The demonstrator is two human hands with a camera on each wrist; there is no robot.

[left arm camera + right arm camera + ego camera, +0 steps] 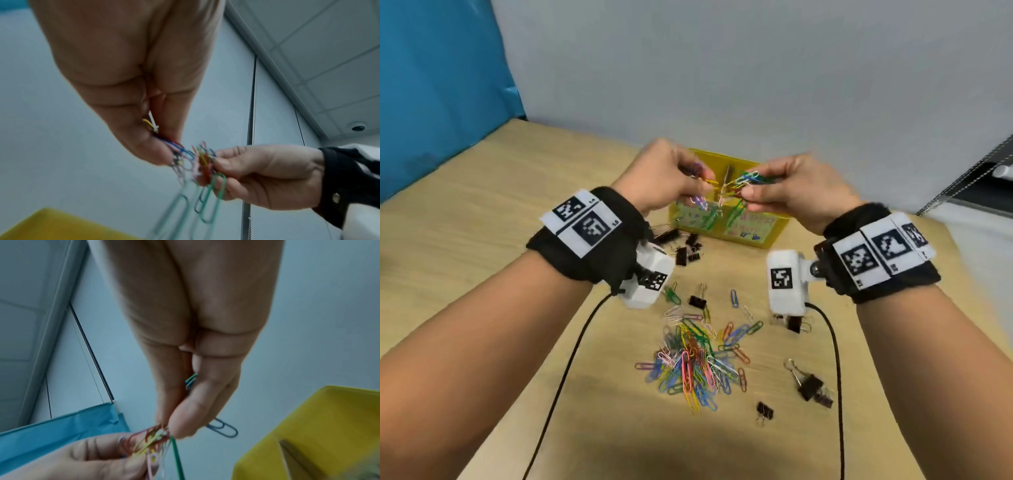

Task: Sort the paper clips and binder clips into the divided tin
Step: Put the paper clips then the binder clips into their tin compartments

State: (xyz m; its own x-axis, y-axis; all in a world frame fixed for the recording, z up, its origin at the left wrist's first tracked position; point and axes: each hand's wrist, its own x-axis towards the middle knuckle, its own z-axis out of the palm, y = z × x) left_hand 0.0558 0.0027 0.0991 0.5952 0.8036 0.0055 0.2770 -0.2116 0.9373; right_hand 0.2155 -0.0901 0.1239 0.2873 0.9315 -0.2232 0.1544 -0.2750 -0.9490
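- My left hand (664,178) and right hand (791,192) hover above the yellow divided tin (753,236), fingers curled, both pinching one tangled bunch of paper clips (726,192); green ones dangle into the tin.
- The tin stands at the table's (482,240) far edge, close to the grey wall (722,68).
- Nearer me lies a loose heap of thin coloured wire clips (695,363).
- Black binder clips (810,387) with wire handles are scattered around the heap, some just beside the tin.
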